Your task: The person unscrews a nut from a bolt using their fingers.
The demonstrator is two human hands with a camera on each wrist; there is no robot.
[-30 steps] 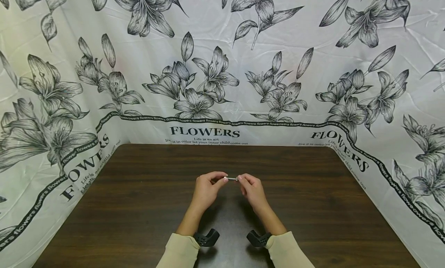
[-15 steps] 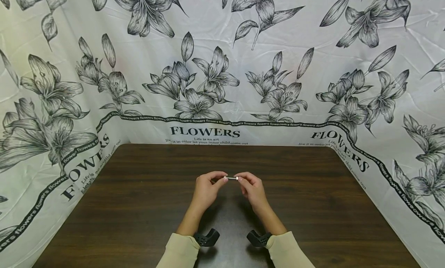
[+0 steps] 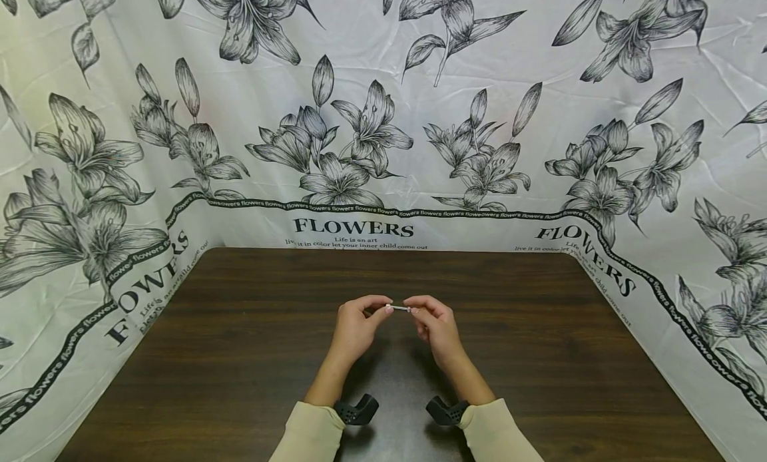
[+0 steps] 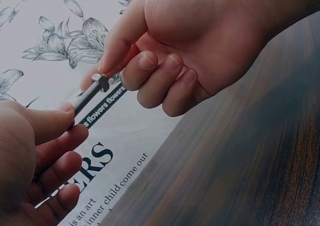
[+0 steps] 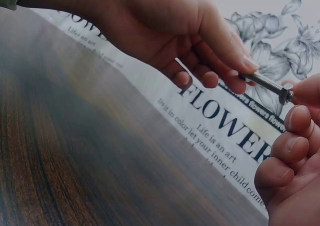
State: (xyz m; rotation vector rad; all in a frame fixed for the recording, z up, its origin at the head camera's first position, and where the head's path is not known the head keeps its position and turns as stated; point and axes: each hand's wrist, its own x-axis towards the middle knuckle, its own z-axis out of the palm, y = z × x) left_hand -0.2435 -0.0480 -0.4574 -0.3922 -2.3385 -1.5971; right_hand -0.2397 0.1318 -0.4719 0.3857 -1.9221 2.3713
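Note:
A silver threaded bolt (image 3: pixel 399 308) is held level above the table, between both hands. My left hand (image 3: pixel 355 327) pinches one end of it with thumb and forefinger; that end is mostly covered by the fingertips. On the other end sits a hex nut (image 4: pixel 103 82), with the bolt's thread (image 4: pixel 87 98) bare between nut and left fingertips. My right hand (image 3: pixel 439 327) has its thumb and forefinger at the nut, and its other fingers are curled in. In the right wrist view the nut (image 5: pixel 286 93) lies against the right fingertips, which partly hide it.
Below the hands spreads a dark brown wooden table (image 3: pixel 252 355). A white cloth with black flower prints (image 3: pixel 383 149) hangs behind it and along both sides. Black camera mounts sit on the left wrist (image 3: pixel 357 410) and right wrist (image 3: pixel 446 411).
The right thumb and forefinger have shifted slightly about the nut, the forefinger a little up and left. The left hand has stayed still on the bolt.

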